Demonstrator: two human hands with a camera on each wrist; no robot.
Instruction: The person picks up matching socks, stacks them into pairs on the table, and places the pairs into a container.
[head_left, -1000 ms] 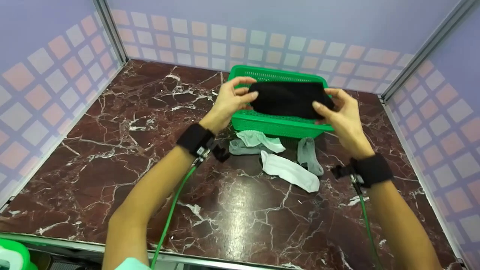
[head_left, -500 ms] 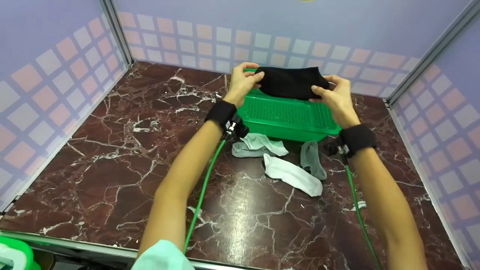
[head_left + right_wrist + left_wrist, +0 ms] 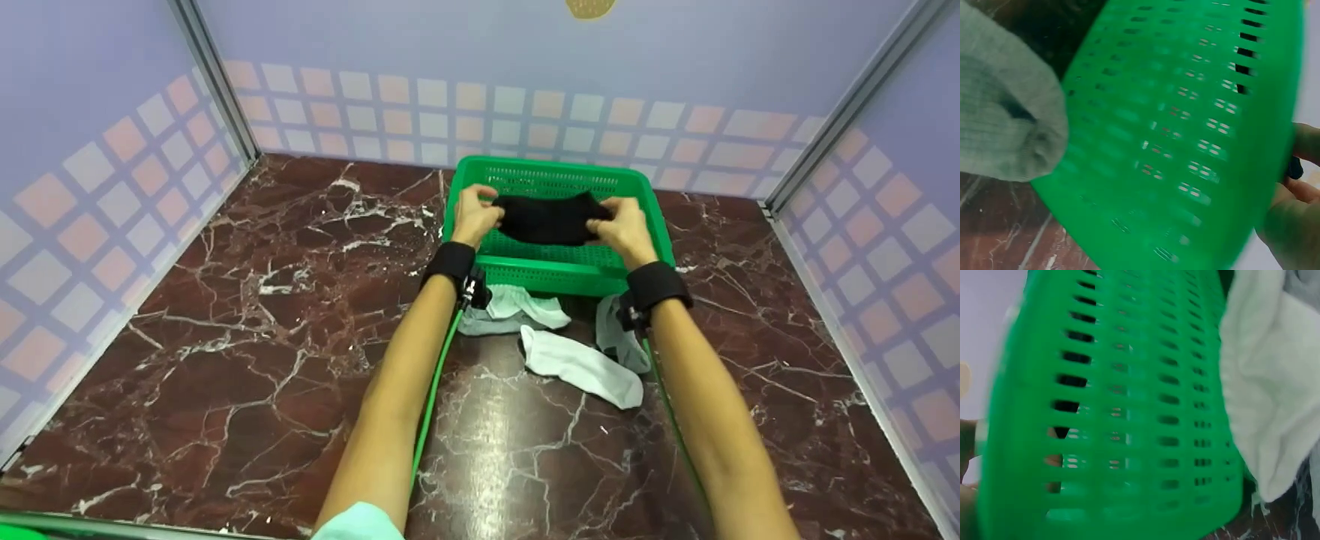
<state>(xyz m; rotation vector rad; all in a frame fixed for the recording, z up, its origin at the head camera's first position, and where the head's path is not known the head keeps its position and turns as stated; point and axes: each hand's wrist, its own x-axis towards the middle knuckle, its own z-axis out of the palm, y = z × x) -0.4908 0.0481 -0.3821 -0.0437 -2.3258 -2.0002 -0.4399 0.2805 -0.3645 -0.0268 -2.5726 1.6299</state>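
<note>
A black sock [image 3: 546, 220] is stretched sideways between both hands, within the outline of a green perforated basket [image 3: 566, 279] at the back of the table. My left hand [image 3: 475, 217] pinches its left end; my right hand [image 3: 625, 229] pinches the right end. From the head view I cannot tell whether the sock touches the basket floor. The basket's front wall [image 3: 1140, 410] hides most of the left hand in the left wrist view. In the right wrist view, part of the right hand [image 3: 1297, 219] shows past the rim, with a dark bit of sock [image 3: 1294, 167] between its fingers.
In front of the basket lie a pale mint sock [image 3: 525, 304] over a grey sock [image 3: 487, 326], a white sock [image 3: 581, 367], and another grey sock [image 3: 609, 330] partly under the right wrist's camera. Panels [image 3: 420, 45] enclose the brown marbled table [image 3: 225, 360]. Green cables trail from both wrists.
Both hands, still holding the black sock, first rose toward the basket's back edge, then came down over its inside. They are closer together now. The socks on the table have stayed put.
</note>
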